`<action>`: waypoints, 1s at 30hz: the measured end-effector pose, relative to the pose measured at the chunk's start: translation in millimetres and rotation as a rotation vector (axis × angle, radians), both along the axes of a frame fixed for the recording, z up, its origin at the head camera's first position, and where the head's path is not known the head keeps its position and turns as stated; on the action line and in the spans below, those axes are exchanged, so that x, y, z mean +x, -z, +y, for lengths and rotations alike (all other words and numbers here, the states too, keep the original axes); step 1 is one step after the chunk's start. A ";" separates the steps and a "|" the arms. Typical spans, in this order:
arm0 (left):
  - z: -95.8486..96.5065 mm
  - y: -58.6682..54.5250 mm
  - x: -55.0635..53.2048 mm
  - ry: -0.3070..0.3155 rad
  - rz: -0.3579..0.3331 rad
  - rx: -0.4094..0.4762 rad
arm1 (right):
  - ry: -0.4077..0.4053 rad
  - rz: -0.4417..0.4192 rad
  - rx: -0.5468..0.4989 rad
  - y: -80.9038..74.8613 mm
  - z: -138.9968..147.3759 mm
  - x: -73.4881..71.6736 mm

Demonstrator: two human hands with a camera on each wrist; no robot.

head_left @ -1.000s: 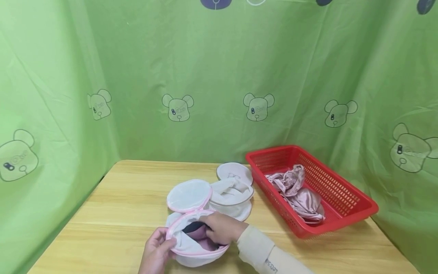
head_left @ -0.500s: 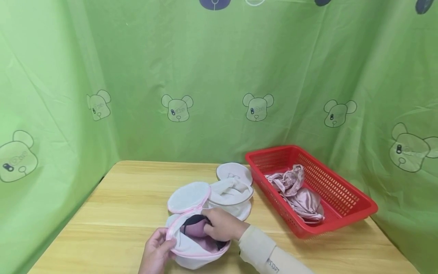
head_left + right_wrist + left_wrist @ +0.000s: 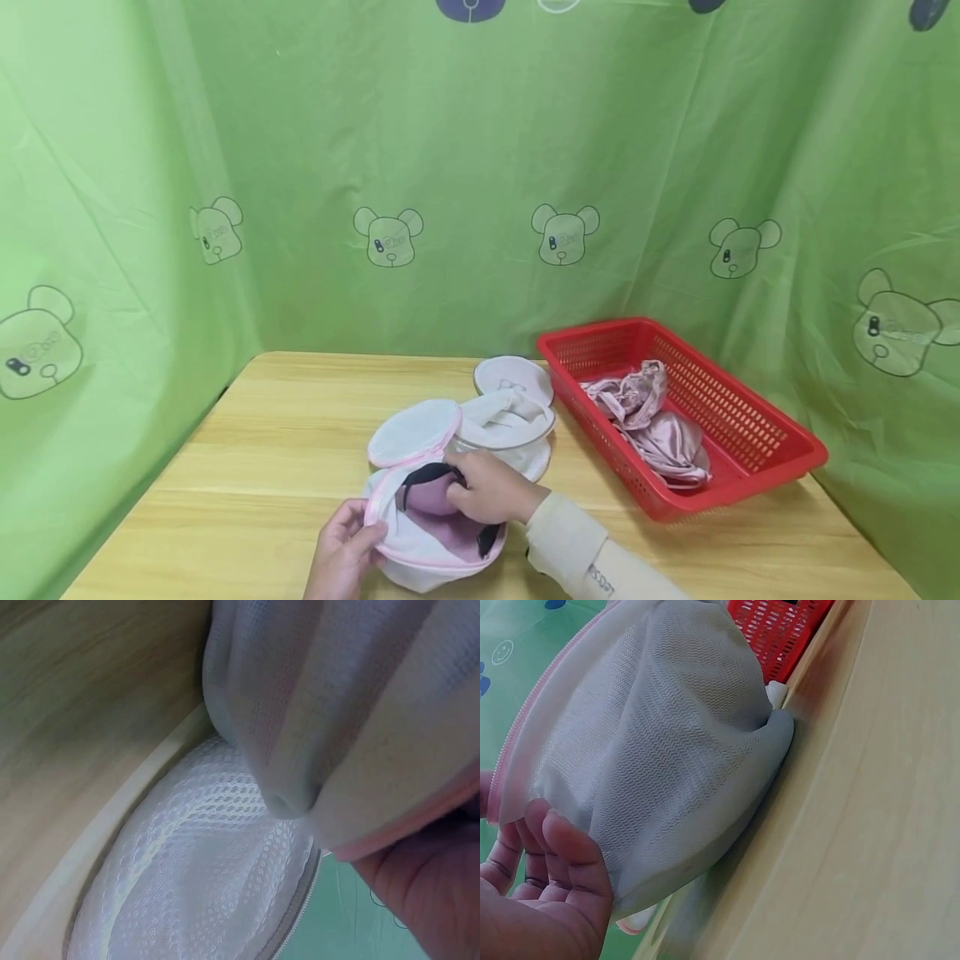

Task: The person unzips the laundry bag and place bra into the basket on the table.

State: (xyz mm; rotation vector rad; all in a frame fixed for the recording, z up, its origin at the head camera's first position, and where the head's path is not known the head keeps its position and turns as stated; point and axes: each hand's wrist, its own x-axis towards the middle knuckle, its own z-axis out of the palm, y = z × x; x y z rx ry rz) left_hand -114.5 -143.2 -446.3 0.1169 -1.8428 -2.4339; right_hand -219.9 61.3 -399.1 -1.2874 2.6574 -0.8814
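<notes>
A white mesh laundry bag point(image 3: 431, 571) with a pink zip stands at the table's front, its round lid point(image 3: 414, 433) folded back. At the left of its mouth, my left hand point(image 3: 345, 546) pinches the rim between thumb and fingers; the left wrist view shows the mesh side point(image 3: 675, 750) beyond the fingers. Inside lies a mauve bra point(image 3: 431, 496) with black edging. My right hand point(image 3: 495, 490) reaches over the bag's right rim and grips the bra at its black edge, the thumb on the cup. Its fingertips are partly hidden in the bag.
A second white mesh bag point(image 3: 506, 421) with a grey zip lies open just behind; its netting point(image 3: 202, 855) shows in the right wrist view. To the right, a red plastic basket point(image 3: 750, 500) holds crumpled pink satin clothing point(image 3: 667, 450). Green curtains point(image 3: 480, 308) surround the wooden table point(image 3: 225, 517).
My right hand has drawn back slightly toward the bag's right rim, and more of the bra and its black edging shows. The left hand keeps its grip on the rim.
</notes>
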 end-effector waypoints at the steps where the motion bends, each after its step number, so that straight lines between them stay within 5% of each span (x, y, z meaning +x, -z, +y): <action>1: 0.2 0.1 0.0 -0.002 -0.008 0.003 | 0.001 0.000 -0.008 0.0 0.3 -0.2; 21: 2.6 -2.2 -0.6 -0.041 -0.108 0.057 | 0.063 -0.015 -0.168 -10.3 7.7 -2.9; 30: 3.0 -3.0 -1.1 -0.046 -0.132 0.059 | -0.013 -0.023 -0.213 -12.2 8.5 -2.5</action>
